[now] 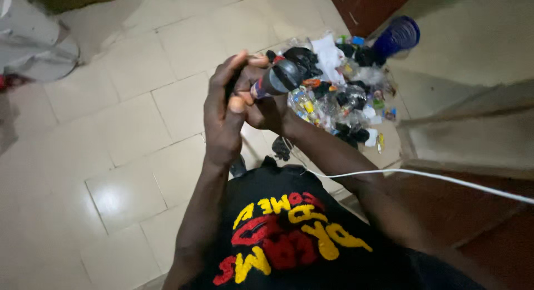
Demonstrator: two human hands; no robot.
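here the right hand [266, 109] grips a dark bottle [278, 78], left hand [222, 109] alongside

At frame centre, both hands clasp a dark bottle [278, 78]: left hand [222, 115] over right hand [267, 109]. A litter pile [342, 92] lies upper right on the tiled floor [128, 129].

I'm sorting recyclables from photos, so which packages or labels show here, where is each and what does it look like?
Dark plastic bottle: held in both hands, red-and-blue label band near its lower end.
Heap of clear plastic bottles and wrappers: on the tiled floor beyond the hands, with yellow, green and blue labels.
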